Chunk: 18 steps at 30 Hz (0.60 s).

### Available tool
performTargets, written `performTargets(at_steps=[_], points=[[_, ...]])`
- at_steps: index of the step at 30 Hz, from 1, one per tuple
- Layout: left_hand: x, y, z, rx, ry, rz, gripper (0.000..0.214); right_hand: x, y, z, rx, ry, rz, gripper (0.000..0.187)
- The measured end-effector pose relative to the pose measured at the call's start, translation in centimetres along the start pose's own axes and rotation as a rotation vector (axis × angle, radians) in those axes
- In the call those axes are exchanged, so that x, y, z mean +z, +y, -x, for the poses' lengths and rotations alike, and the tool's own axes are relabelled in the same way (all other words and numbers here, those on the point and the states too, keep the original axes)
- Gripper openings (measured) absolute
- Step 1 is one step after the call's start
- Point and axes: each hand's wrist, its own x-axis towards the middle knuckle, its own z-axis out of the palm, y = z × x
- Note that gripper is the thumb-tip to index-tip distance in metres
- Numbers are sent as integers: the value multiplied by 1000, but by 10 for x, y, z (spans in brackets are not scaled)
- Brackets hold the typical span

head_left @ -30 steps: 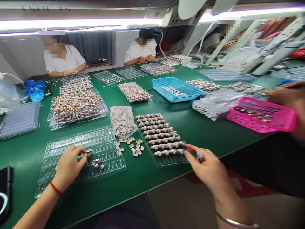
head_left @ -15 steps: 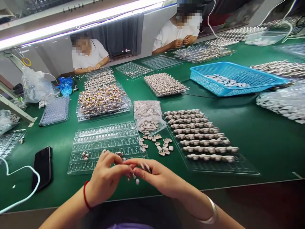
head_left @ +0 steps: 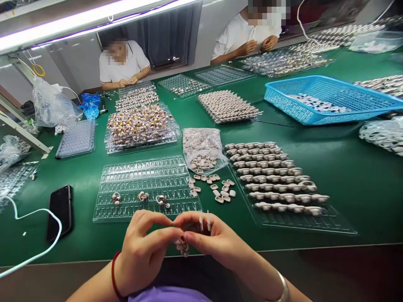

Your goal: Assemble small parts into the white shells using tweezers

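Close to the table's front edge, my left hand (head_left: 146,245) and my right hand (head_left: 220,239) meet at the fingertips, both closed in a pinch. Between them hangs a small pale-and-brown part (head_left: 182,246), mostly hidden by thumbs and fingers; its exact kind is unclear. Two thin pale tips (head_left: 204,221) stick up by the curled fingers of my right hand; I cannot make out what they are. Just beyond my hands lies a clear plastic tray (head_left: 141,167) with slots, bearing three small ring-shaped assemblies (head_left: 143,196) in its nearer rows.
Loose beige shells (head_left: 222,193) lie by an open plastic bag (head_left: 201,140) of them. Rows of beige pieces fill a tray (head_left: 277,176) at right. A blue basket (head_left: 315,117), loaded trays (head_left: 141,126), a black phone (head_left: 59,212) and a white cable (head_left: 52,247) surround. Two people sit opposite.
My view has shifted, and the scene sits further right. My hands have drawn back from the tray toward my body, uncovering its assemblies. The small part stays between my fingertips.
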Motion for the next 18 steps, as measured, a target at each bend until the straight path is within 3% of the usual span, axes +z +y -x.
performTargets(at_steps=[2,6,10,18], points=[[4,0,5,-95,45,99,14,1,2,3,-32,77,8,35],[20,1,16,-272,112,207,33,5,12,6,-83,177,-4,38],[31,3,21,-387,109,275,17,12,16,4,-175,193,-52,28],[25,-1,20,-367,137,374,16,5,11,8,-297,116,56,15]])
